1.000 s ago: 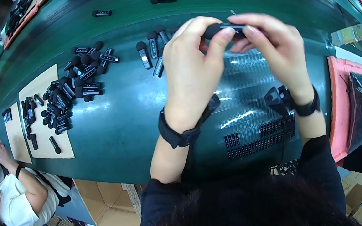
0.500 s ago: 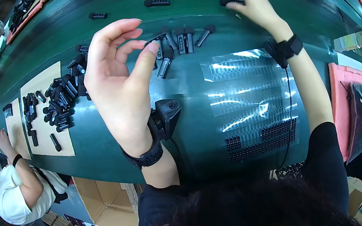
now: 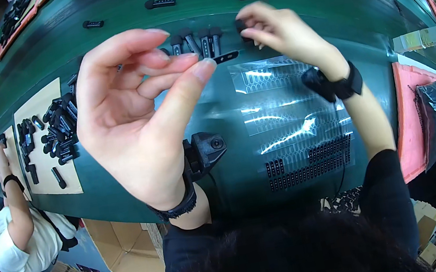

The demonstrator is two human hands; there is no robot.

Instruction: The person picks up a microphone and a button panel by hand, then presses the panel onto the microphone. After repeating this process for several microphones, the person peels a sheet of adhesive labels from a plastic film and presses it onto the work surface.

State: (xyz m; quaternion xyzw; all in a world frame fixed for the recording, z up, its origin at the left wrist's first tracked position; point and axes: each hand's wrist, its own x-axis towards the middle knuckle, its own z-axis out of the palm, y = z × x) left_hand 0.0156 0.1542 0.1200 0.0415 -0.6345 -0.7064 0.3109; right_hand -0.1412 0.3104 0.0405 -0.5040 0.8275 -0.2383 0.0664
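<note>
- Green table (image 3: 114, 177), spreading out all round the clear sheet (image 3: 279, 120).
- Tan board (image 3: 53, 179), left of the sheet, bearing foam-headed black devices.
- Left hand (image 3: 129, 113), raised left of the sheet, thumb and finger pinching a strip.
- Right hand (image 3: 284, 30), beyond the sheet, at one dark foam-headed device (image 3: 240, 25); whether grasped, I cannot tell.
- Thin black strip (image 3: 227, 57), by the sheet's far-left corner.

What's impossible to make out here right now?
Head view: whether the right hand grips the mic; the hand is blurred and covers most of it.
Head view: the pile's right part; the left hand hides it.
Head view: the strip's markings; too small.
</note>
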